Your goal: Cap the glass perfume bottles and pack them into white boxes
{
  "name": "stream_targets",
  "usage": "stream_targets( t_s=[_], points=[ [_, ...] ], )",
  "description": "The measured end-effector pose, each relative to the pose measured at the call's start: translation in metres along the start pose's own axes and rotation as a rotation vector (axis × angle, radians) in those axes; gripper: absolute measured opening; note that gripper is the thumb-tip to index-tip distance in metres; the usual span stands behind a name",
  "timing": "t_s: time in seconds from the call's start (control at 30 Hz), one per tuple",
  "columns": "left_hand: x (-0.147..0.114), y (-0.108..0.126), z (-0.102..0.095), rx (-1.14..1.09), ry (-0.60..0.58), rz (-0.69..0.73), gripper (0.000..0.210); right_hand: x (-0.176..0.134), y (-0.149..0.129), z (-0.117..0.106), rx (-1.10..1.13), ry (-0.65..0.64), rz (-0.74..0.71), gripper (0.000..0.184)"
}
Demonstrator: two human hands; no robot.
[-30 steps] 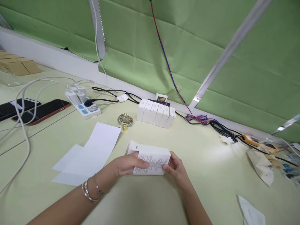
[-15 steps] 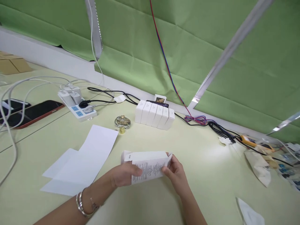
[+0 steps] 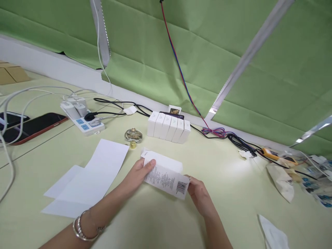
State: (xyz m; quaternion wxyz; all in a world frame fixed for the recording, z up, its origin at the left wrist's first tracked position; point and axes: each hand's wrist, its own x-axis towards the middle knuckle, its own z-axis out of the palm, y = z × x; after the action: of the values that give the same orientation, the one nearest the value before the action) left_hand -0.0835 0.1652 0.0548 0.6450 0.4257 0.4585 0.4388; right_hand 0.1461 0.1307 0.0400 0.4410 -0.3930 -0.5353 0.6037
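A white cardboard box with small print and a barcode on its side is held above the table between both hands. My left hand grips its left end, thumb on the printed side. At the box's right end, the fingers of my right hand are bent and pinch the edge near an end flap. Beyond the box stand several small white boxes in a row. A clear oval glass bottle lies left of them, with a gold cap beside it.
White paper sheets lie at left. A power strip with chargers and cables stands behind them, near a phone in a red case. Black cables run along the wall. A white cloth or paper piece lies at lower right.
The box has tilted, its right end now lower and its barcode showing. My left hand has moved up slightly with it; my right hand has shifted to the edge of the right end.
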Motion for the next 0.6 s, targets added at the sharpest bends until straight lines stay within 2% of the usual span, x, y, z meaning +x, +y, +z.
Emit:
stream_targets(
  t_s=[0.07,0.2,0.47,0.6],
  points=[
    [-0.001,0.001,0.002,0.021,0.027,0.018,0.069,-0.001,-0.001,0.001,0.024,-0.036,0.038,0.068],
    [-0.003,-0.001,0.005,0.066,0.035,0.032,0.068,0.002,0.004,0.0,0.065,-0.044,0.085,0.061],
    [0.0,-0.003,0.003,0.166,0.1,0.058,0.06,0.0,0.007,0.006,0.063,0.162,-0.036,0.058],
    [-0.004,-0.009,0.007,0.174,0.057,0.043,0.058,-0.003,0.009,0.012,0.051,0.174,0.014,0.078]
  ],
)
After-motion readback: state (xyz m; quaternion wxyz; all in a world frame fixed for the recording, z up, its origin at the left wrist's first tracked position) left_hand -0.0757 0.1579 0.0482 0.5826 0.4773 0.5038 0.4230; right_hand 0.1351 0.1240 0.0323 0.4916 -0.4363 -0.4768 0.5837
